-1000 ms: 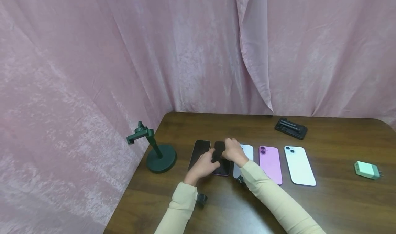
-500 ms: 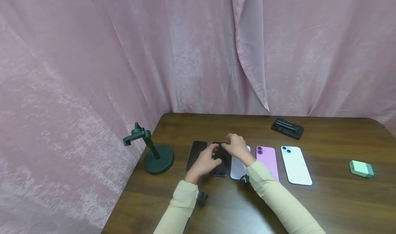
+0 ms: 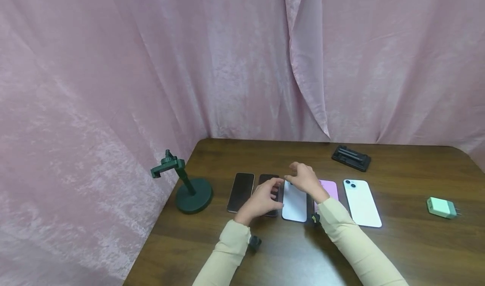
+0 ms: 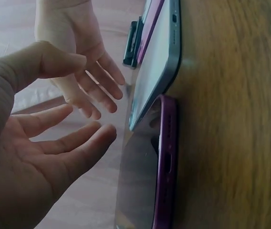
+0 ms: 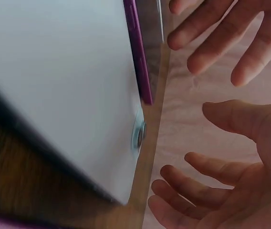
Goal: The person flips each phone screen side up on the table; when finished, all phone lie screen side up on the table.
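Both hands hover with fingers apart and relaxed, holding nothing. My left hand (image 3: 261, 201) is above the second phone (image 4: 166, 157), which lies screen up and has a purple frame. Just right of it my right hand (image 3: 306, 180) is over the top end of a pale blue phone (image 3: 294, 204). That phone lies back up, its camera lens (image 5: 141, 133) showing in the right wrist view. Under the right wrist is a pink phone (image 3: 329, 188), partly hidden. Left of the left hand lies a dark-screened phone (image 3: 241, 192).
A white phone (image 3: 362, 203) ends the row on the right. A green phone stand (image 3: 194, 195) is at the table's left edge. Behind the row lies a black flat holder (image 3: 351, 158). At far right is a mint-green charger plug (image 3: 441, 207). Pink curtains hang behind.
Both hands have moved right, from the purple-framed phone toward the pale blue one. The fingers have spread and lifted. The phones lie where they were; the view has shifted slightly.
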Demonstrator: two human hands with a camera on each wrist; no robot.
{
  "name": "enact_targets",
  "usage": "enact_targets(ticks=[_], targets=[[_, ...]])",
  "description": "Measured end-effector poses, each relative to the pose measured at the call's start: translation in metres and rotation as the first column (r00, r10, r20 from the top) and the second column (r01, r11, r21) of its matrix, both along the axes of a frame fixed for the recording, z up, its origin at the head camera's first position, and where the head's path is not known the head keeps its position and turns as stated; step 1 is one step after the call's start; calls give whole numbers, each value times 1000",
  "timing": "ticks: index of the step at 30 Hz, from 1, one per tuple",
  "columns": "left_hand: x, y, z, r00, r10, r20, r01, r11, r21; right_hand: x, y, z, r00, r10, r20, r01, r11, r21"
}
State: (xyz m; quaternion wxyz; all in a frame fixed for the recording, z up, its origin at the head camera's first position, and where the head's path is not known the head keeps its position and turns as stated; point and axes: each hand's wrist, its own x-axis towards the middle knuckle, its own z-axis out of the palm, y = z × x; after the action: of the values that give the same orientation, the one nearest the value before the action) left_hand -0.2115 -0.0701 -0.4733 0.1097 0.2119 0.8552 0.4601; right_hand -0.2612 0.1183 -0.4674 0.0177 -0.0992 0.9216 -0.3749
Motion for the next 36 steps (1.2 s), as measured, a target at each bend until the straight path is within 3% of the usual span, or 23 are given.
enact_targets(ticks=[4,12,26,36], targets=[[1,5,1,999,-33,23,34,998,-56,-2,7,1,1000,11,13,-12,1000,26],[-4,13,5,999,-32,30,36,990,-139,-10,8,8,997,36,72,-41,997,72],[4,34,-8,997,-69,-19,60,946,-320,-1,18,2,992,42,120,-56,992,113],[4,39,-6,995,-84,-57,57,925,-376,-2,19,2,989,5,150,-23,992,121]])
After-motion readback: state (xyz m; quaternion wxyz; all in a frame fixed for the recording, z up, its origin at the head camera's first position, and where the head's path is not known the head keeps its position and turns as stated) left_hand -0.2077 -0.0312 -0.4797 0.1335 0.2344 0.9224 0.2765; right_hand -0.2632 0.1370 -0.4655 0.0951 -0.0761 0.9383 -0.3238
